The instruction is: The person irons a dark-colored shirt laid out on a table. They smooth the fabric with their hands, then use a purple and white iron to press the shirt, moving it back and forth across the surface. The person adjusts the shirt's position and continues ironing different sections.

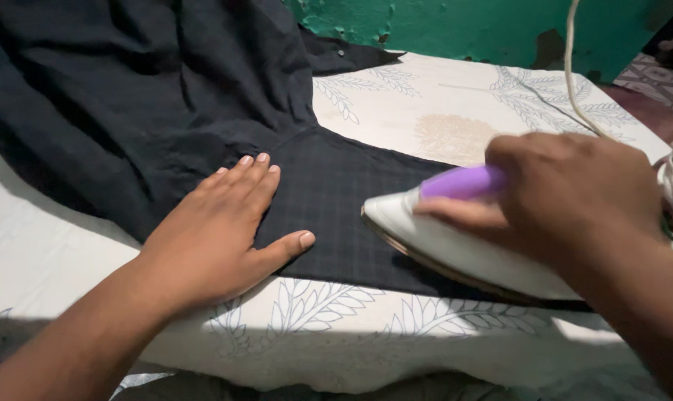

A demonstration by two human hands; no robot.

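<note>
A dark checked shirt (151,96) lies spread over a white leaf-patterned cloth (329,319), with one sleeve (344,200) stretched flat toward the right. My left hand (217,238) rests palm down, fingers apart, on the sleeve near the shoulder seam. My right hand (559,193) grips the purple handle of a white iron (455,249), whose pointed nose faces left and whose soleplate sits on the sleeve a short way from my left thumb.
The iron's white cord (574,67) runs up and away at the right. A green wall with peeling paint (462,26) stands behind the surface. The covered surface's near edge (336,371) drops into shadow at the bottom.
</note>
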